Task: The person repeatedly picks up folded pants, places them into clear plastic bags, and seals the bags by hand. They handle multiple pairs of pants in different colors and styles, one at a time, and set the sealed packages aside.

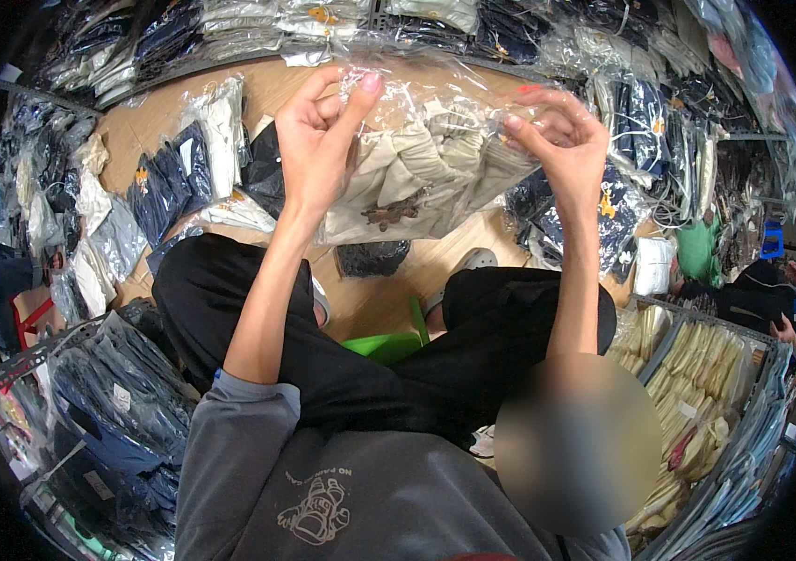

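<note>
A clear plastic bag with a folded beige garment (433,168) inside hangs between my two hands, above my lap. The garment has a gathered waistband and a dark brown print. My left hand (328,119) pinches the bag's upper left edge between thumb and fingers. At the bag's right side, my right hand (555,130) has its thumb and fingers on the film; some fingers are seen through the plastic. Below the bag, a dark bagged bundle (372,258) lies on the wooden floor.
Bagged navy garments (166,168) and white ones (224,133) stand on the floor to the left. Metal shelves (180,69) with packed clothes curve around me. A green plastic stool (384,347) shows between my legs. Other people are at both far sides, one with a visible arm (790,333) at right.
</note>
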Motion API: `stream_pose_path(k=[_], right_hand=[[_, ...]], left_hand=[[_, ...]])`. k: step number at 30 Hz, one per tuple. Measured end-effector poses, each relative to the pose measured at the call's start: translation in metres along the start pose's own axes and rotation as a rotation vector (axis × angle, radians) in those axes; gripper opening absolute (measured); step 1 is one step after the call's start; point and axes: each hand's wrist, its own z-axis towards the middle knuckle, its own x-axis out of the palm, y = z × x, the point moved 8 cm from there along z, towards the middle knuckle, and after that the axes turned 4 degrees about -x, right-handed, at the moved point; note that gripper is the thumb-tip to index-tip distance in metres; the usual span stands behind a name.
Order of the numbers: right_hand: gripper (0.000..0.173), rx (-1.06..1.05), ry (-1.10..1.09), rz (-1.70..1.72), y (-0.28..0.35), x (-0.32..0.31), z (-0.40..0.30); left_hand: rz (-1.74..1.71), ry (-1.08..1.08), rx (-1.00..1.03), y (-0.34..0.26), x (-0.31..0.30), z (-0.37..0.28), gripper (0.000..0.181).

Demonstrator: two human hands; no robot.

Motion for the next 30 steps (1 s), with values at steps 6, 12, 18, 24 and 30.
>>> stream_pose_path(k=[6,12,18,24,30], right_hand=[[0.016,0.039,-0.058,0.049,-0.009,-0.001,0.001],[0.019,0.118,-0.051,-0.010,-0.008,-0.001,0.001],[0.018,0.165,-0.042,-0.006,-0.008,-0.006,0.001],[0.018,0.128,-0.029,0.083,-0.003,-0.007,0.002],[0.022,0.072,0.042,0.147,0.007,-0.006,0.003]], left_hand=[[0.021,-0.006,-0.007,0.003,-0.005,0.001,0.020],[0.030,0.004,-0.048,0.012,-0.011,0.003,0.014],[-0.008,-0.013,-0.108,0.007,-0.005,0.000,0.013],[0.033,-0.011,-0.095,0.007,-0.006,0.004,0.017],[0.073,0.050,-0.054,-0.006,-0.006,0.001,0.024]])
